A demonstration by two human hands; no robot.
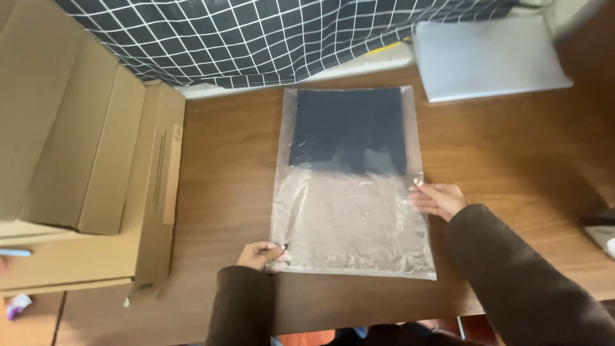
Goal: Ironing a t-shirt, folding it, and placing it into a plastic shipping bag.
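Dark folded cloth (pixel 349 130) already inside clear plastic bag (pixel 352 192) flat on wooden table (pixel 512 147), far end from left hand (pixel 259 255) pinching near corner; right hand (pixel 439 198) open, flat on edge; mouth seemingly unsealed.

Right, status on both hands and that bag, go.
Left hand pinching clear plastic bag at near corner. Right hand flat on its right edge. Dark folded cloth inside, far end. Nothing blocking.
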